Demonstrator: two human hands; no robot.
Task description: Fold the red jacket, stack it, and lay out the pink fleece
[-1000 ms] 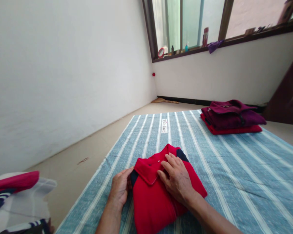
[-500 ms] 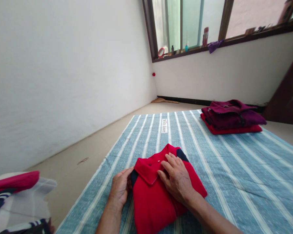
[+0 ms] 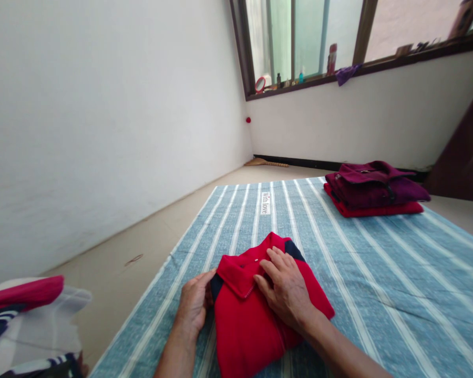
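A folded red collared shirt (image 3: 244,320) with navy shoulder patches lies front up on the striped bedspread (image 3: 169,299), its collar pointing away from me. My left hand (image 3: 195,299) is at the shirt's left shoulder; its fingers are curled round the edge beside the collar and partly hidden by it. Flat on the upper right of the shirt rests my right hand (image 3: 281,283), fingers spread just below the collar. The shirt's lower edge runs out of the picture at the bottom.
A stack of folded purple and red clothes (image 3: 374,191) sits at the bed's far right. At lower left, more clothes (image 3: 23,294) lie on something white. A window sill (image 3: 319,80) holds bottles and a small mirror. A broom (image 3: 266,163) lies on the floor in the corner.
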